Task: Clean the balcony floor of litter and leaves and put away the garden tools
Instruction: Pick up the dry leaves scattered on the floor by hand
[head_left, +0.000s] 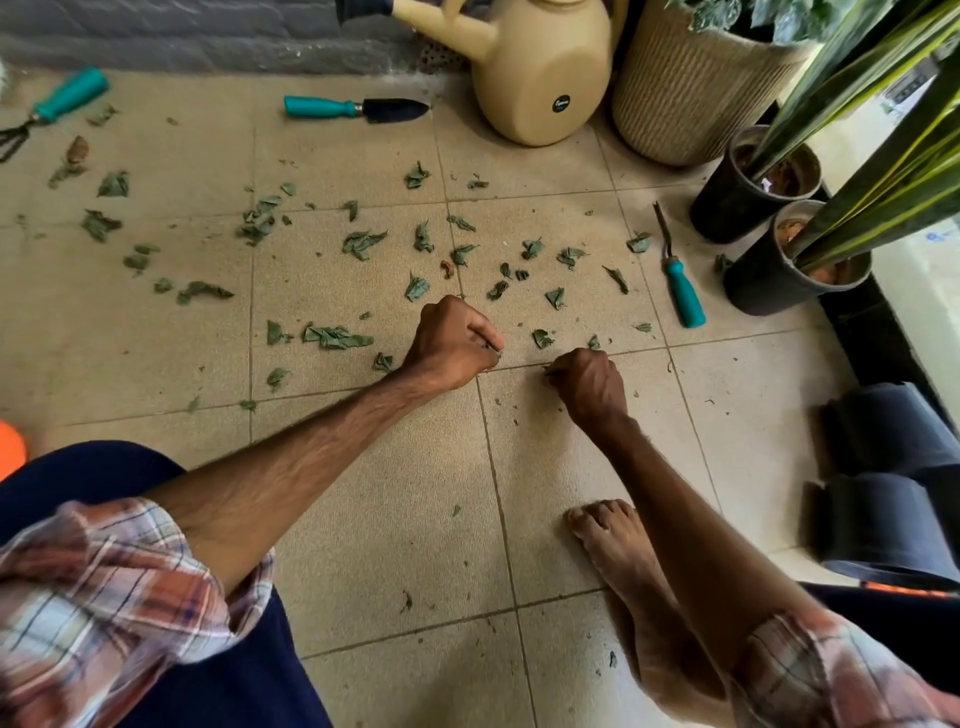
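The leaves (337, 336) lie scattered over the tiled floor (395, 499), thickest on the middle tiles just beyond the hands and thinning to crumbs on the near tiles. Both hands are low at the floor, near each other but apart. The left hand (452, 343) is curled into a fist with a scrap of green showing at its fingers, so it looks to be holding gathered leaves. The right hand (589, 387) is curled as well, its fingertips pinching a small piece at the tile. The leaves look dry, crumpled and very light, probably brittle. A hard squeeze would likely break them into more crumbs, so a loose pinch at the thick folded part, or sweeping them into 1 heap with the edge of a palm, seems the gentler way. The 3 tools with teal handles are stiff and will be heavier at the metal end. The trowel (358, 108) lies by the watering can (540, 73), the hand rake (57, 104) at the far left edge, and the weeder (684, 293) just beside the black pots (748, 208). Each is best taken by its handle, away from the blade and prongs.
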